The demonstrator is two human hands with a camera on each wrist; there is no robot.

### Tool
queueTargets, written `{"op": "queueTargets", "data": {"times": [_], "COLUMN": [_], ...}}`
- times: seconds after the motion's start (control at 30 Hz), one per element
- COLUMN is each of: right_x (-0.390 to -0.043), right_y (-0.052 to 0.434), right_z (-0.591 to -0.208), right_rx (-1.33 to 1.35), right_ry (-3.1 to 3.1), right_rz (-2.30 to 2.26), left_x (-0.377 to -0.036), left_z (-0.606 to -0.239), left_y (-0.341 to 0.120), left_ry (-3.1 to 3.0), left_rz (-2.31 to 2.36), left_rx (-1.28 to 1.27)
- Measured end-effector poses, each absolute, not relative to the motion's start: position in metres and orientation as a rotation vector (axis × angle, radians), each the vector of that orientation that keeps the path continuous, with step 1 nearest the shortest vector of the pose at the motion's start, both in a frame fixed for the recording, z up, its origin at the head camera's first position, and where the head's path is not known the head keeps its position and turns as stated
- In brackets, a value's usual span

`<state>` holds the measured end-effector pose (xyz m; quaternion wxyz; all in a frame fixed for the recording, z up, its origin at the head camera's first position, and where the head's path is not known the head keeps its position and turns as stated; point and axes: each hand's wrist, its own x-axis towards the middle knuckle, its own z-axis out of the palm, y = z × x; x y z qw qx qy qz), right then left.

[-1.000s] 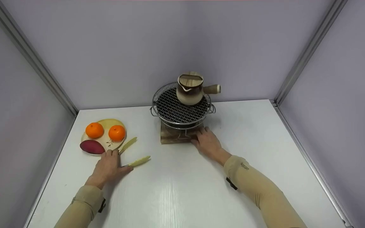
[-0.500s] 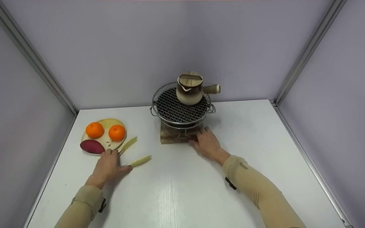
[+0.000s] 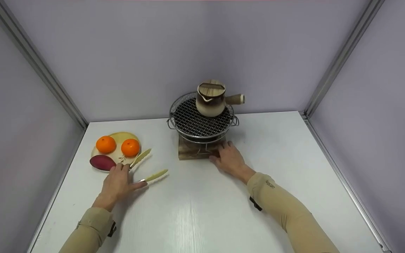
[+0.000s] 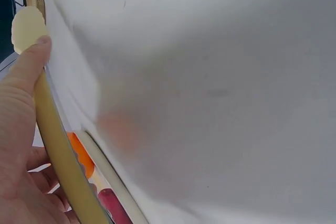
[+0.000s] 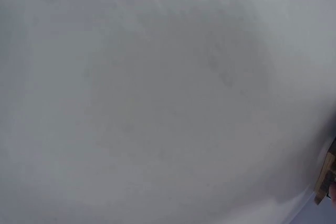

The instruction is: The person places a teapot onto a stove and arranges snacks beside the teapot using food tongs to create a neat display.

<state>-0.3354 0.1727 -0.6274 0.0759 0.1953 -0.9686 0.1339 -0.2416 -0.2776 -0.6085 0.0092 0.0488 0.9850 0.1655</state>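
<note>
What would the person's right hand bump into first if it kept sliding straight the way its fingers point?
Probably the wooden base under the wire grill: the right hand already lies against its near corner, fingertips toward it.

Your head camera looks forward and down from above the near edge of the white table (image 3: 202, 211), taking in the whole booth, the back wall filling the upper half of the frame. Your left wrist camera sits very close to the table surface, its frame mostly blurred white, with the left hand (image 4: 21, 145) along the left edge. Your right wrist camera is nearer still, showing almost only white table; the wooden base (image 5: 326, 179) at its lower right edge also appears in the head view (image 3: 197, 150).
</note>
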Motion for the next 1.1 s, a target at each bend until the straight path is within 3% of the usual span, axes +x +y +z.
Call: {"op": "queueTargets", "data": {"times": [1.1], "right_x": [-0.336], "right_y": [0.171], "right_z": [-0.629], "right_rx": [0.607], "right_ry": [-2.867], "right_rz": [0.355], "left_x": [-0.242], "left_z": [-0.589], "left_y": [-0.286], "left_ry": [3.293], "left_rz": [0.553], "left_rx": [-0.203]}}
